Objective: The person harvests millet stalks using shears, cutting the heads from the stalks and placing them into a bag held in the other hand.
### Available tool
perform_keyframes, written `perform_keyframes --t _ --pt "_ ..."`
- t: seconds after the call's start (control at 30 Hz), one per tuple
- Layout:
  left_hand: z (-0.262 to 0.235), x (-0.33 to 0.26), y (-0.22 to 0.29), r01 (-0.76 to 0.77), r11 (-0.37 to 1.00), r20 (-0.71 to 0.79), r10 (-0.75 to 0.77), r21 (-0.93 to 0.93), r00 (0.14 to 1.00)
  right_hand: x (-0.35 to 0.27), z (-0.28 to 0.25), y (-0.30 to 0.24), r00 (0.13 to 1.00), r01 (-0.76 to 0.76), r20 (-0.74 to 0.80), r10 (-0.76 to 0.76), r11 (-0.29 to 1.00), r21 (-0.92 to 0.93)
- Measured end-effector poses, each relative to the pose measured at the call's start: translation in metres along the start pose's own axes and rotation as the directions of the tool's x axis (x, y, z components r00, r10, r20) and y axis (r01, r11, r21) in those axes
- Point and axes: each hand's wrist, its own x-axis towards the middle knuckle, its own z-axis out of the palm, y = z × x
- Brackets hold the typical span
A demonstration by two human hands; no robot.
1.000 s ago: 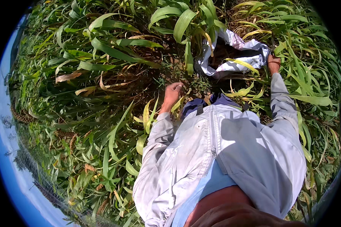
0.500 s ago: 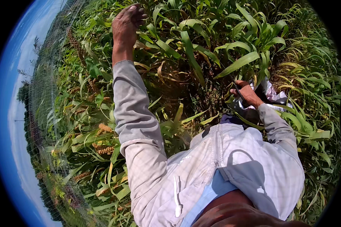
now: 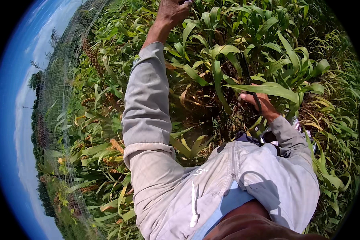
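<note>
At the upper edge of the picture my left hand point(image 3: 173, 13) reaches out over the leafy crop, partly cut off. Its thumb and visible fingers are curled in; whatever they hold, if anything, is out of sight. Lower and to the right, my right hand point(image 3: 263, 105) is closed round a sickle point(image 3: 246, 68), whose dark, slender, curved shape rises upward among the stalks. A long green leaf point(image 3: 274, 89) crosses in front of this hand and hides part of it. Broad green leaves point(image 3: 218, 74) and brownish dry stalks stand between my two hands.
Drooping orange-brown seed heads point(image 3: 117, 146) hang among plants on the left. Beyond them runs a thin net point(image 3: 54, 120) along the field edge. Close by my right forearm lies a white and silvery sack or sheet point(image 3: 297, 125), mostly hidden. Dense leaves point(image 3: 332, 160) fill the right side.
My left hand has moved up and to the right, partly leaving the picture. My right hand has risen slightly with the sickle, now behind a long leaf.
</note>
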Motion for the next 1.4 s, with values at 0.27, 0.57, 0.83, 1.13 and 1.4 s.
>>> perform_keyframes --t 0.27,0.57,0.83,1.13,1.4 --pt "0.131 0.004 -0.018 -0.065 0.871 0.596 -0.278 0.488 0.754 0.086 -0.084 -0.002 0.955 -0.294 -0.057 0.291 0.954 -0.062" --pt "0.074 0.000 -0.026 0.078 0.889 0.456 -0.306 0.452 0.836 0.146 -0.070 -0.032 0.969 -0.160 0.108 0.220 0.902 -0.402" --pt "-0.032 -0.007 -0.007 0.575 0.700 0.207 -0.543 -0.423 0.814 0.186 -0.034 -0.037 0.929 0.358 0.306 -0.207 0.709 -0.607" --pt "-0.076 -0.072 0.032 0.443 0.556 0.214 -0.430 -0.703 0.877 0.192 0.036 -0.050 0.811 0.551 0.318 -0.491 0.457 -0.698" --pt "-0.184 -0.131 0.044 -0.113 0.321 -0.267 -0.491 -0.940 0.829 0.133 0.072 -0.099 0.926 -0.016 0.315 0.206 0.858 -0.514"
